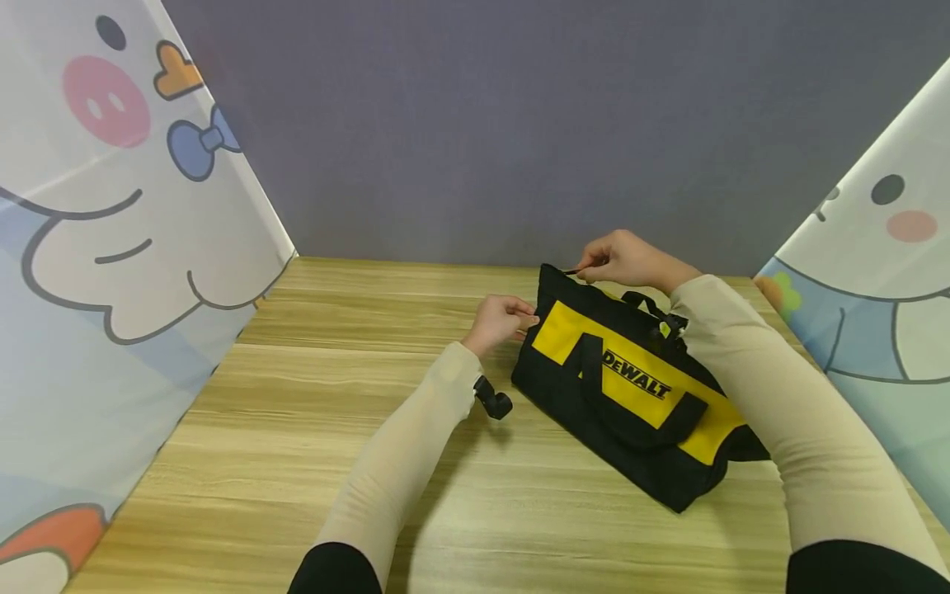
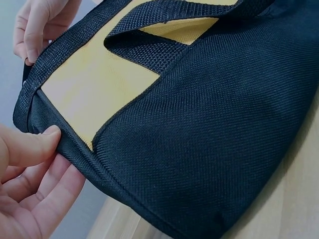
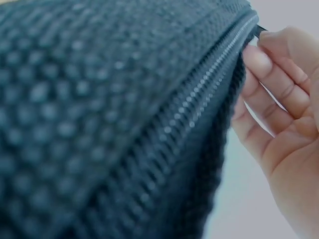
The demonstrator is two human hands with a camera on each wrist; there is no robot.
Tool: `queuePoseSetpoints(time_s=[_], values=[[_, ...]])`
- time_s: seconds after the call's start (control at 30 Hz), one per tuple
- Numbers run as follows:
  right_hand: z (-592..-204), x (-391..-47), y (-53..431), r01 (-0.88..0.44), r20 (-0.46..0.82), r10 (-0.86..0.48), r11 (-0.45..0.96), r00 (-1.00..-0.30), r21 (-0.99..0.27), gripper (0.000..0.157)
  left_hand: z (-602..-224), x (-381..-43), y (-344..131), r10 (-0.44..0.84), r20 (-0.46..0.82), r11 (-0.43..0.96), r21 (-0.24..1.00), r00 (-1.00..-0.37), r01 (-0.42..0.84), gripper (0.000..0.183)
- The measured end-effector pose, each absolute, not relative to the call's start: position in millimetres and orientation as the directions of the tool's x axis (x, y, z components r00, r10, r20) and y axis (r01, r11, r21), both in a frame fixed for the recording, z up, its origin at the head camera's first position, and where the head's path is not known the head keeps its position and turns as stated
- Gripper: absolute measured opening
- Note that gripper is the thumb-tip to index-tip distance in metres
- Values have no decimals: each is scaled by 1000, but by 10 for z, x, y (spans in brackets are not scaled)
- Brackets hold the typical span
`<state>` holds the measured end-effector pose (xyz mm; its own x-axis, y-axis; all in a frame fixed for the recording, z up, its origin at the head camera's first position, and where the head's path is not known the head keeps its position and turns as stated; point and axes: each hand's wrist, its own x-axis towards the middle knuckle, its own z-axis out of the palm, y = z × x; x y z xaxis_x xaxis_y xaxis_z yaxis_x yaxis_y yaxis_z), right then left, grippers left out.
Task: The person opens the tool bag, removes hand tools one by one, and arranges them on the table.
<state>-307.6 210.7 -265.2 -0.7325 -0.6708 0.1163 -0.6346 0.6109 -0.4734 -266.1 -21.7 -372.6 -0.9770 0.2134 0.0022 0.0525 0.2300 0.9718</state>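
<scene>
A black and yellow tool bag [image 1: 631,392] with DEWALT lettering lies at a slant on the right half of the table. My left hand [image 1: 499,322] pinches the black fabric at the bag's left end between thumb and fingers, seen closely in the left wrist view. At the top left corner, my right hand [image 1: 627,260] pinches a small dark zipper pull [image 3: 259,31]. Zipper teeth [image 3: 184,109] run along the bag's top edge up to that hand in the right wrist view. A black carry strap [image 1: 594,371] hangs loosely over the yellow front panel.
The wood-grain table [image 1: 319,388] reaches back to a grey panel [image 1: 475,132]. Cartoon-printed sheets [image 1: 171,247] flank it on both sides. A small black device [image 1: 493,400] is strapped at my left wrist. The right sleeve [image 1: 779,396] overlaps the bag's right end.
</scene>
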Motion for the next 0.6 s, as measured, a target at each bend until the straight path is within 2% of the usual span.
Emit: queuePoseSetpoints(time_s=[0.23, 0.6], values=[[-2636, -3079, 2104, -520, 32, -608, 649, -793, -555, 13, -3752, -2687, -208, 220, 6, 232, 971, -975, 58, 18], [-2600, -3134, 1980, -393, -101, -524, 741, -846, -545, 25, -3764, -2703, -236, 226, 5, 237, 970, -974, 60, 18]])
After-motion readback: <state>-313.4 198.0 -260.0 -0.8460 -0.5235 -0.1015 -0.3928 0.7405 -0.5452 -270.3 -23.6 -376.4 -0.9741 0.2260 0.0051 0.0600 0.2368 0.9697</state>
